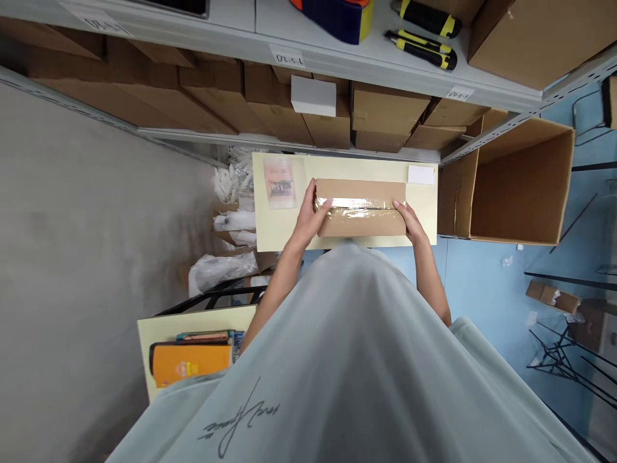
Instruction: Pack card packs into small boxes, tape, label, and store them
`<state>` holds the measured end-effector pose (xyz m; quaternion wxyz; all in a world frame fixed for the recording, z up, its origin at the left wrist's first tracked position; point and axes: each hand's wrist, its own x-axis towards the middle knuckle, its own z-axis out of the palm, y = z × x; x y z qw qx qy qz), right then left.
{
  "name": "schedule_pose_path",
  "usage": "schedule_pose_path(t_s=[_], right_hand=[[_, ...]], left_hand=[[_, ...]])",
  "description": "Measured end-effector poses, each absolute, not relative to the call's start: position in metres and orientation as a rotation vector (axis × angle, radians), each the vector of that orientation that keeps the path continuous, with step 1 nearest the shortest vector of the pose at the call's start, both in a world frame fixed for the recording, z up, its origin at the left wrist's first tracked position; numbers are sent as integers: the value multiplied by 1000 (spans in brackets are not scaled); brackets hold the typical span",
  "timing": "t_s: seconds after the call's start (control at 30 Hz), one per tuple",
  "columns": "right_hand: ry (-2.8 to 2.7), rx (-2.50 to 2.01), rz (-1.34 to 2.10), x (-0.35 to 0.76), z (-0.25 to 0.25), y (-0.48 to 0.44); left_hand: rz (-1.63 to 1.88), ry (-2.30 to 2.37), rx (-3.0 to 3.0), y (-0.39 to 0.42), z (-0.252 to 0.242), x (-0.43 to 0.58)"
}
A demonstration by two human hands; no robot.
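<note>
A long brown cardboard box point(361, 224) with clear tape along its middle seam is held between both hands over the cream table point(347, 166). At its left end, my left hand point(309, 217) grips the side, thumb lying on the taped top. My right hand point(409, 220) holds the right end, with its thumb on the top edge near the tape. The fingers beneath the box are hidden. Left of the box, a clear plastic bag with a pinkish printed sheet point(280, 185) lies on the table. A white card point(421, 174) is at the table's back right.
Behind the table stands a metal shelf point(231, 32) with cardboard boxes point(385, 109) and utility knives point(424, 48). A large open carton point(523, 180) sits to the right. Plastic bags point(224, 267) lie left, above a side table with an orange packet point(193, 363).
</note>
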<state>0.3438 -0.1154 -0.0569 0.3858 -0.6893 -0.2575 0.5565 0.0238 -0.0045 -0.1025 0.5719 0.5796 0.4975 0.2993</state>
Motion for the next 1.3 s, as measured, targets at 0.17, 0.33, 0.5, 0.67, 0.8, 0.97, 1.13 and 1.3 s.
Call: schedule_pose_path(t_s=[0.17,0.33,0.5,0.67,0.8,0.97,1.13,1.3], right_hand=[[-808,-1896,1120,346,-55,-113],[-1128,-1973,649,350,-21,-83],[-1559,-1742,345,335,49,20],[-1941,-1734,139,301,119,151],[-2149,-2056,110,276,146,218],[-2181,-2302,238,264,141,246],[-2120,-2292,315,269,131,253],[-2026,-2094,395,282,115,217]], left_hand=[[697,1324,1512,-14,-91,40],[743,1323,1726,11,-60,45],[913,1233,1930,86,6,71],[1104,1243,2001,156,81,102],[1108,1372,2110,167,112,108],[1148,1399,2091,146,110,97],[1150,1370,2018,128,96,93],[1263,1270,1899,96,74,82]])
